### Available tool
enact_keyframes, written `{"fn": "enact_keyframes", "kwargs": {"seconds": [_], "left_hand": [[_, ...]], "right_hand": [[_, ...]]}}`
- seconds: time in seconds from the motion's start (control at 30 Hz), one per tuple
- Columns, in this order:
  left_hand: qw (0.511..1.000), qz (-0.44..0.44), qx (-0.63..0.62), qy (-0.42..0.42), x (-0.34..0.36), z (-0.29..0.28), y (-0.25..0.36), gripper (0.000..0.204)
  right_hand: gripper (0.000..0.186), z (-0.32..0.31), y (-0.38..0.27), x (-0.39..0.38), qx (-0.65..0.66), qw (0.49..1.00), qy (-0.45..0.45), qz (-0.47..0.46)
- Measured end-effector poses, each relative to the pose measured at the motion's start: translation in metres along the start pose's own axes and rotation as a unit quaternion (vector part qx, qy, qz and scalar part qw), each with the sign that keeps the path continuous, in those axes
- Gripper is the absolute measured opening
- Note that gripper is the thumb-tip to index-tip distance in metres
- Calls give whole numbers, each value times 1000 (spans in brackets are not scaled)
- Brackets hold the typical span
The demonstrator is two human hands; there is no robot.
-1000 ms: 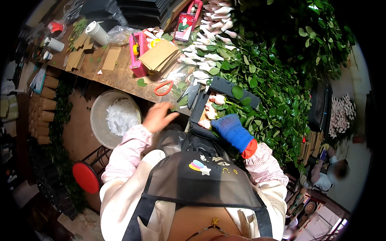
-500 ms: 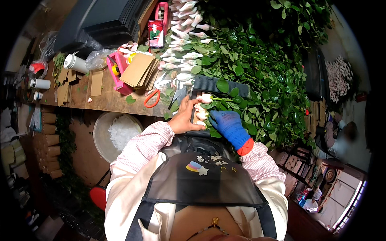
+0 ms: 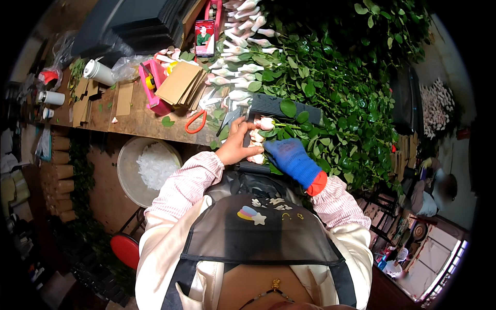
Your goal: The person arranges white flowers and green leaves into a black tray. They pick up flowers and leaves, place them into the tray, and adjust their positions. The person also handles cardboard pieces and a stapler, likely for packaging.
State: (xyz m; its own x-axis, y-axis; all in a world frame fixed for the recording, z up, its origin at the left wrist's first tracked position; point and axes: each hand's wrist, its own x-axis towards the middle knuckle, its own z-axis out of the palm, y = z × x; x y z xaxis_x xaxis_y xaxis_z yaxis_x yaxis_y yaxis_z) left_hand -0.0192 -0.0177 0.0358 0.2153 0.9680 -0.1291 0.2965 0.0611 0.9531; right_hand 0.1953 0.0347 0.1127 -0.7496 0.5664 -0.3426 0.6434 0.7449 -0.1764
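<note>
Pale pink roses (image 3: pixel 265 123) lie in a short column, heads to the left and stems to the right, between dark ribbed bars. My bare left hand (image 3: pixel 235 146) curls around the heads from the left, with its fingers at the top rose and its thumb across the lower ones. From the right, my right hand (image 3: pixel 292 157), in a blue knit glove with a red cuff, is closed at the lower roses. Its fingertips sit just beside the heads; what they pinch is partly hidden. The upper ribbed bar (image 3: pixel 276 107) carries a loose leaf.
White-sleeved rose buds (image 3: pixel 243 70) and leafy stems (image 3: pixel 330 88) cover the table's right side. Left of me are orange-handled scissors (image 3: pixel 196 122), cardboard pieces (image 3: pixel 180 85), a pink tape dispenser (image 3: pixel 157 103), a phone (image 3: pixel 204 39) and a white bucket (image 3: pixel 124 168) below the table edge.
My left thumb has moved up and over the lower rose heads. My right hand has shifted slightly left and its fingers are closer to the heads.
</note>
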Motion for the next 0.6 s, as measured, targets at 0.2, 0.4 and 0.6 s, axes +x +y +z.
{"fn": "enact_keyframes", "kwargs": {"seconds": [0.2, 0.4, 0.6], "left_hand": [[998, 20, 11, 65, -10, 12, 2, 75], [999, 11, 18, 50, -8, 11, 2, 66], [987, -32, -40, 149, 0, 24, 6, 39]], "right_hand": [[24, -25, -8, -1, 25, 990, 70, 119], [20, -2, 7, 11, -16, 998, 43, 51], [29, -14, -1, -5, -4, 996, 38, 76]]}}
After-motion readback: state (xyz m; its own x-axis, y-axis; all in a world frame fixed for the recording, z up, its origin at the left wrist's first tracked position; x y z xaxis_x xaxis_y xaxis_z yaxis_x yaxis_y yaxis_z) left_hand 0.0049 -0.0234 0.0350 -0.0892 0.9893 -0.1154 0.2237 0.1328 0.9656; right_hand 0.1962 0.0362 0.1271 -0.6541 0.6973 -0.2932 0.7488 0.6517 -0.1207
